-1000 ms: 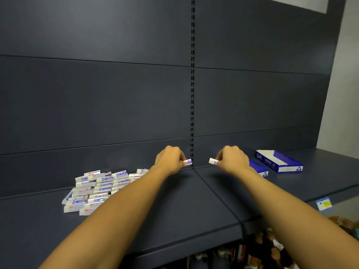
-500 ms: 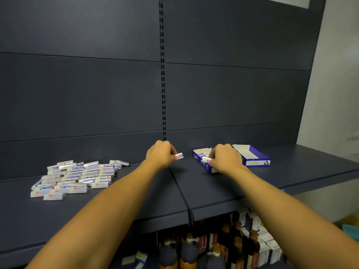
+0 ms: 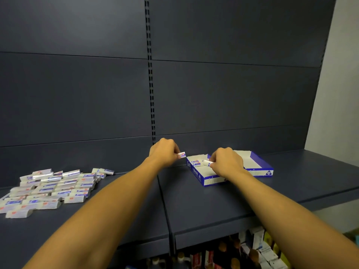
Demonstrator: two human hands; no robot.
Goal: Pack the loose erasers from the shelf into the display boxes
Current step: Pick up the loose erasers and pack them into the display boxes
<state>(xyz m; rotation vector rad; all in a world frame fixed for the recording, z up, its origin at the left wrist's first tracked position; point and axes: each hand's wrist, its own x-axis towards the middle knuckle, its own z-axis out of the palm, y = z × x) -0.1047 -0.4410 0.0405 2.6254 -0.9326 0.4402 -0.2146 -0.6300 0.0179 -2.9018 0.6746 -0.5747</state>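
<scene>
Blue display box [image 3: 200, 176] holds a few erasers [image 3: 196, 163]; each hand, left hand [image 3: 164, 152] and right hand [image 3: 226, 162], pinches one

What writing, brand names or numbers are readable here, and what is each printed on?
None can be read with certainty.
Eraser in the left hand: its eraser has a red and blue label, too blurred.
Near display box: white lettering on the blue side, too blurred.
Far display box: round white emblem at the corner, unreadable.
Loose erasers: blue and red marks, too small.
Eraser in the right hand: no print visible.
Bottles below: labels blurred.
</scene>
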